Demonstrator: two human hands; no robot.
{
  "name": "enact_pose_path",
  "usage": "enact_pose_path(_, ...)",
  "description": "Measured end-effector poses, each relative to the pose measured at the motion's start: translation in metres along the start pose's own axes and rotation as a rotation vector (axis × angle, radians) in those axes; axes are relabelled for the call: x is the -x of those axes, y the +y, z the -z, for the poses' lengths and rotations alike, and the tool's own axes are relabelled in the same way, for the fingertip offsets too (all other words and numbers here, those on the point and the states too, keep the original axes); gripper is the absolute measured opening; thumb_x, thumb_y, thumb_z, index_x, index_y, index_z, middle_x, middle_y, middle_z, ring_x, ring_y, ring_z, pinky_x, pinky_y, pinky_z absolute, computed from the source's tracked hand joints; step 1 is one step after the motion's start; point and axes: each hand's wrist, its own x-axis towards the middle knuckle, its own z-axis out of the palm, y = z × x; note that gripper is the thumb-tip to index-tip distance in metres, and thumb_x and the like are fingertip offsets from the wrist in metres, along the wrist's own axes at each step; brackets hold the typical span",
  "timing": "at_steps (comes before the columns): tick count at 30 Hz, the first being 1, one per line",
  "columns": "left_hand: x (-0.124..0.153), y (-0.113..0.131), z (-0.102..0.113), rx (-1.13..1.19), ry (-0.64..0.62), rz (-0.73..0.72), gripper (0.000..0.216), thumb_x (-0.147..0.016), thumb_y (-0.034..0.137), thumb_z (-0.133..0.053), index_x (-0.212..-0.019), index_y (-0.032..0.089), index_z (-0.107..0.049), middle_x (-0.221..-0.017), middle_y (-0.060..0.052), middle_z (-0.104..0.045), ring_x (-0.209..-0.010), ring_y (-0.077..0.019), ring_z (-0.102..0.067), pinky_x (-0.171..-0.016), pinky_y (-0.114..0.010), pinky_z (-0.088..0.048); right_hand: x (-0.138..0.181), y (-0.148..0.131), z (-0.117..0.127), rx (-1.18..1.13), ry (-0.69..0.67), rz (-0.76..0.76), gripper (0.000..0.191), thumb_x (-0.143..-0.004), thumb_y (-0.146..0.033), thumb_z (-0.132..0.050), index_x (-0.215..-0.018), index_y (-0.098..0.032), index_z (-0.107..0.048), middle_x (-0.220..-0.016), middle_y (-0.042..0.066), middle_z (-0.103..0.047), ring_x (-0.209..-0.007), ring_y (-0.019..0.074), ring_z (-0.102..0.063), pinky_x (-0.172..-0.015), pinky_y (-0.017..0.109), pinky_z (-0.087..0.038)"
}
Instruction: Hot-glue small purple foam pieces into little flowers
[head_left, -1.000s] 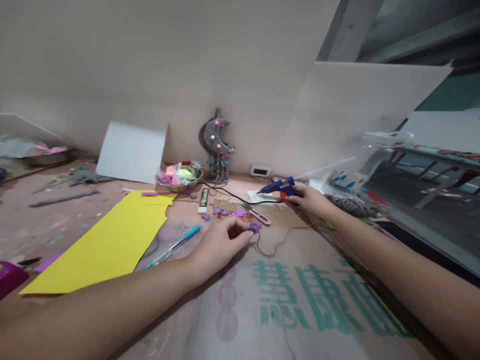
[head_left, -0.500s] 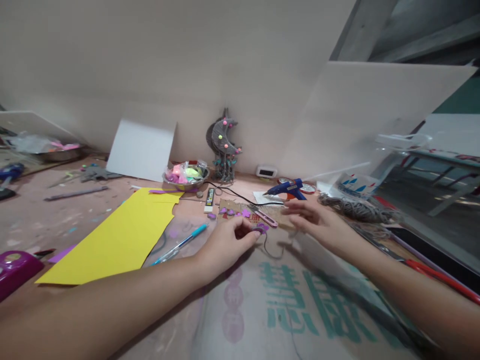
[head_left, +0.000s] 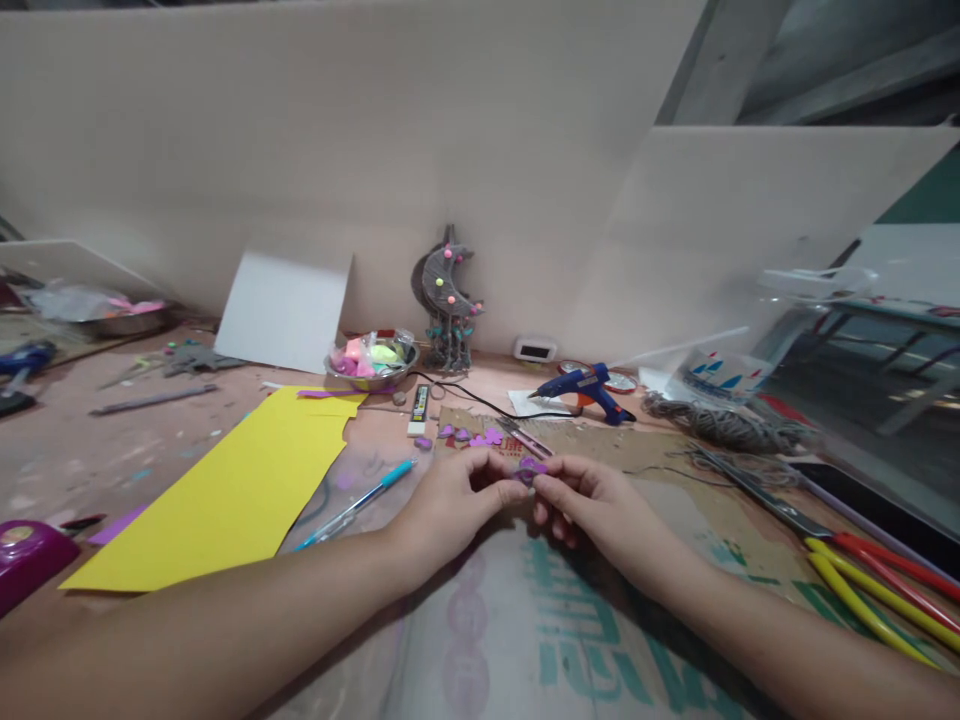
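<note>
A small purple flower cutout (head_left: 529, 468) with grey yarn on it is pinched between my two hands, over the printed cardboard. My left hand (head_left: 466, 492) grips its left side with thumb and forefinger. On its right side my right hand (head_left: 589, 500) closes thumb and forefinger, other fingers curled below. Just beyond lie more purple flower pieces (head_left: 493, 436) and a pink craft knife (head_left: 531, 438). Behind them a blue glue gun (head_left: 576, 384) rests by a white paper. At the back stands a grey yarn-wrapped moon ornament (head_left: 448, 280) dotted with coloured balls.
Yellow card (head_left: 217, 480) and a blue pen (head_left: 356, 505) lie left. A metal bowl (head_left: 373, 380) holds coloured clay bags. To the right are grey yarn (head_left: 720, 420), red-handled scissors (head_left: 780, 505), yellow-handled pliers (head_left: 862, 590) and a phone (head_left: 877, 510).
My right hand has come down and left from near the glue gun and now grips the flower piece too. My left hand keeps its pinch on it. The glue gun stays on the table.
</note>
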Motion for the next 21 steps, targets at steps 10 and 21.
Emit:
enact_pose_path(10, -0.002, -0.004, 0.002, -0.092, 0.07, -0.063, 0.021, -0.083, 0.034, -0.051, -0.081, 0.015, -0.06, -0.075, -0.001, -0.061, -0.071, -0.0129, -0.055, -0.065, -0.023, -0.041, -0.001, 0.005, 0.003, 0.069, 0.007, 0.115, 0.034, -0.077, -0.044, -0.06, -0.098, -0.017, -0.055, -0.056, -0.004, -0.056, -0.044, 0.009, -0.049, -0.044, 0.022, -0.04)
enact_pose_path(21, 0.001, 0.0, 0.001, -0.172, 0.015, -0.055, 0.018, -0.083, 0.029, -0.051, -0.079, 0.015, -0.062, -0.075, -0.001, -0.062, -0.073, -0.0137, -0.056, -0.066, -0.022, -0.041, 0.017, -0.007, 0.012, 0.675, 0.236, 0.585, 0.011, -0.084, -0.025, -0.053, -0.085, -0.022, -0.064, -0.081, 0.002, -0.07, -0.073, 0.0153, -0.062, -0.069, 0.027, -0.048)
